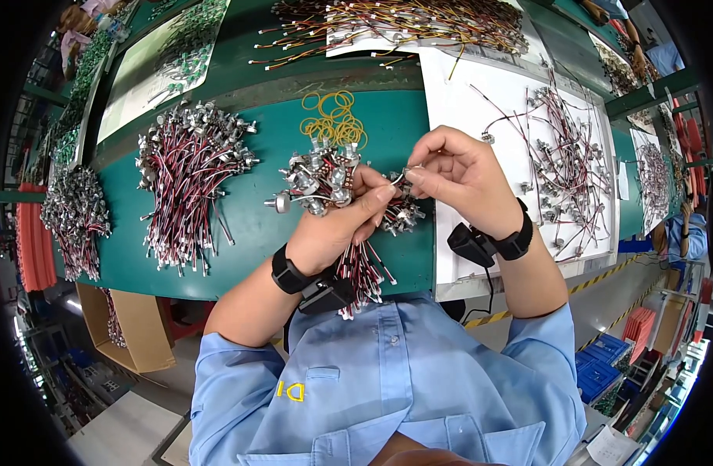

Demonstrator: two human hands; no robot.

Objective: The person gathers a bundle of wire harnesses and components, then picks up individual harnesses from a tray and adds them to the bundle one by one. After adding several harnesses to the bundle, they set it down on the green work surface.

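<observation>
My left hand is closed around a bundle of potentiometers with metal bodies and shafts. Their red, black and white wires hang below the fist toward my shirt, ending in small white plugs. Just right of it, my right hand pinches a small, thin pale piece between thumb and fingertips, close to the left thumb. It looks like a wire end, but its kind is too small to make out. More potentiometers show below and between the two hands, partly covered by them.
Yellow rubber bands lie beyond the bundle on the green mat. Wired potentiometer bundles rest at left. Loose wired parts spread over a white board at right. Red, black and yellow wires lie at the back.
</observation>
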